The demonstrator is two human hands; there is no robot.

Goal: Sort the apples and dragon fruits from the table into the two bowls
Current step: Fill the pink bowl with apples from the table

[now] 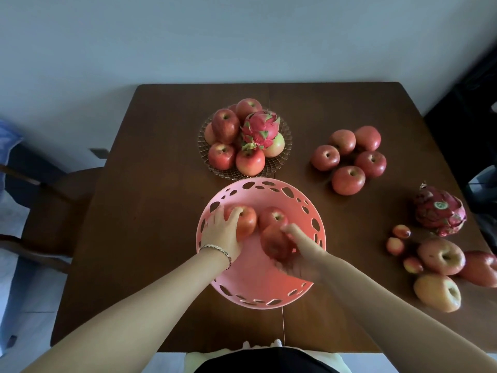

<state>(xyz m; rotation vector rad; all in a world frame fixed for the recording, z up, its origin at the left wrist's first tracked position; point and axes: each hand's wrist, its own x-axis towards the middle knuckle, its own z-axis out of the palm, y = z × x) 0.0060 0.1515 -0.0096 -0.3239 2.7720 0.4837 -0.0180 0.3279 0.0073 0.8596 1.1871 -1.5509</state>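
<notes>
1. Apples, three of them, are down in the pink bowl, which sits mid-table near the front edge of the brown table.
2. The left hand is draped over the left apple, fingers curled round its top in a grip, with a bracelet on the wrist.
3. The right hand is blurred, but thumb and fingers are wrapped round a darker apple inside the bowl, close against the other two. I cannot tell whether it rests on the bowl's floor.
4. Just behind sits the glass bowl, heaped with apples, and a dragon fruit perches on top of them.
5. Out on the right are five loose apples, bunched together on the bare wood.
6. Nearer along that side, a second dragon fruit shows a sticker. Below it lie larger apples and some small reddish fruits, close to the table's right edge.
</notes>
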